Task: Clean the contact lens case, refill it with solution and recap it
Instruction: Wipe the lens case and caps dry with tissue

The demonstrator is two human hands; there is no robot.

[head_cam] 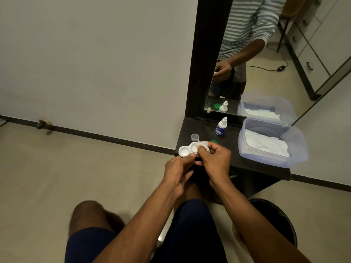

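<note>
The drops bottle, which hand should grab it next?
Probably the right hand: the bottle stands just beyond it on the right, while the left hand pinches the lens case.

We count one white lens case (pixel 187 150), one solution bottle (pixel 221 127), two loose caps (one clear (pixel 194 137), one green (pixel 214 142)), one plastic tub (pixel 296 149).

L hand (pixel 177 168) + R hand (pixel 214 160) raised together, fingers curled, pinching.

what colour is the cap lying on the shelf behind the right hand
Green; the cap shows partly, behind the right hand, in the head view.
</note>
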